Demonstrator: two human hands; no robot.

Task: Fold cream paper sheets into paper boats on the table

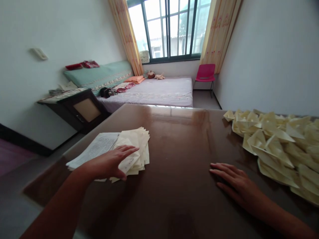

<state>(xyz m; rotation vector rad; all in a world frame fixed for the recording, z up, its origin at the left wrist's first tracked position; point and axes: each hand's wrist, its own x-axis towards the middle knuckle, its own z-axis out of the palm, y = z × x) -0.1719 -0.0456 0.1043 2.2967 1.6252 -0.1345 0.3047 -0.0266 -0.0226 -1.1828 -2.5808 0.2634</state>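
Observation:
My left hand (111, 162) lies flat, fingers stretched out, on a fanned stack of cream paper sheets (136, 146) at the left of a dark brown glossy table (174, 139). A printed white sheet (96, 149) sticks out from under the stack on its left. My right hand (233, 182) rests palm down on the bare tabletop with fingers spread, holding nothing. Just to its right is a large heap of folded cream paper shapes (279, 142).
Beyond the table stands a bed (154, 91) with pillows and clothes, a dark bedside cabinet (79, 108) at the left, and a pink chair (205, 74) under the curtained window (171, 28). White walls close in both sides.

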